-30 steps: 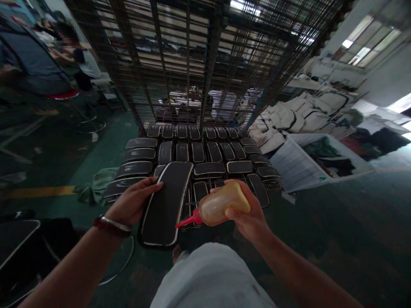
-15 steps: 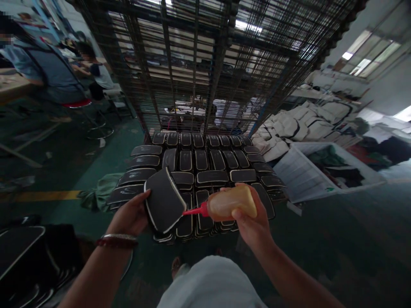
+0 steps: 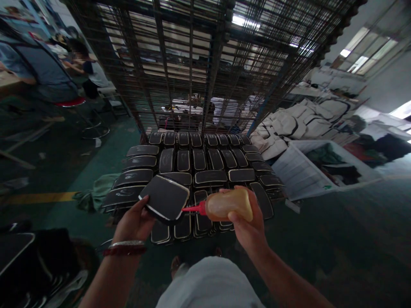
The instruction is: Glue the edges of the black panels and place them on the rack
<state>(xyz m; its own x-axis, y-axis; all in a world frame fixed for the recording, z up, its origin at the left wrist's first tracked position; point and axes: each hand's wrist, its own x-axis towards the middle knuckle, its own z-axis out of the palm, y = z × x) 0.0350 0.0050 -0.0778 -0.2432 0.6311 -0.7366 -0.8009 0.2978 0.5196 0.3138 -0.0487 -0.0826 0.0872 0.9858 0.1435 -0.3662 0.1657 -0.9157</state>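
One dark panel, pale-rimmed, apparently mid-work, gripped by left hand above stacked pale-edged panels; one amber bottle, clasped in right hand, red nozzle at the panel's right edge.

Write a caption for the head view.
Left hand holds a dark panel; right hand, a red-tipped bottle at its edge.

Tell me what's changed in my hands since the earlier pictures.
The black panel in your left hand has turned and tipped, and looks shorter from here. The bottle in your right hand has swung from slanting to nearly level. Nothing was let go or newly gripped; the stacked panels stayed put.
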